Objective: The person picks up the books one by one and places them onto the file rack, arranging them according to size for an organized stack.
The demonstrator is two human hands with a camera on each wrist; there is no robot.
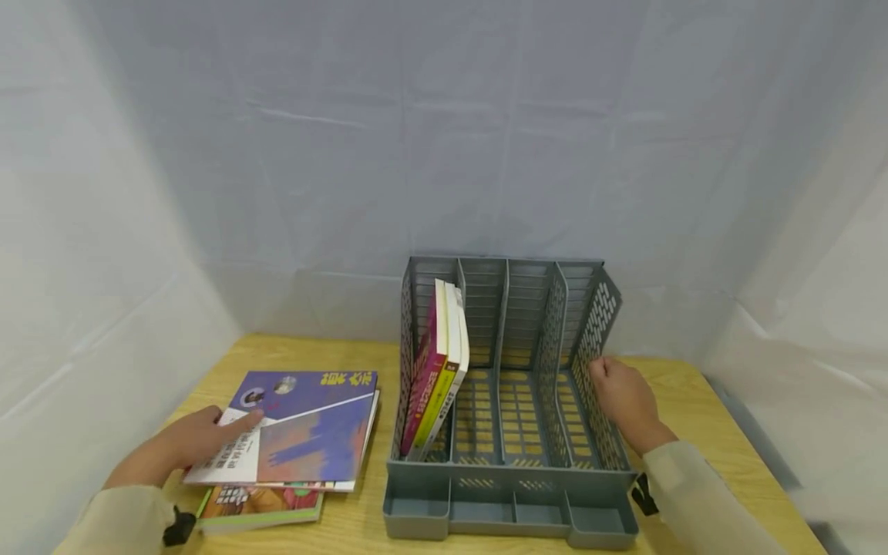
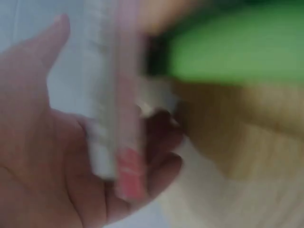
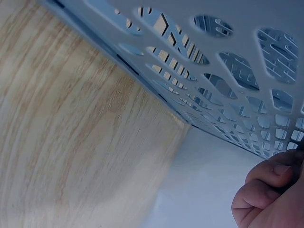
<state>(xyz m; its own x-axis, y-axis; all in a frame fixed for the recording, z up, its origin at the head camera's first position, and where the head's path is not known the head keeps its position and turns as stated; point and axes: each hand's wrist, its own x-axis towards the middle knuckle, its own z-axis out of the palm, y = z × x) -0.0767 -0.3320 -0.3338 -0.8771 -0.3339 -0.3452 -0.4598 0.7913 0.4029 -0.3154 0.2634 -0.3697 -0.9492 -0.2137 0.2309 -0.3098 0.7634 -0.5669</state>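
At the left, my left hand holds a thin purple-and-white book, thumb on its cover and fingers underneath. Another thin book lies just beneath it, its edge showing. In the left wrist view two blurred book edges lie between thumb and curled fingers. My right hand grips the right side panel of a grey desktop file rack. The right wrist view shows curled fingers at the perforated panel; part of that hand is cut off.
Several books with magenta, yellow and white spines lean in the rack's leftmost slot. A green-edged book lies on the wooden table under the purple one. Small trays line the rack's front. White sheeting surrounds the table.
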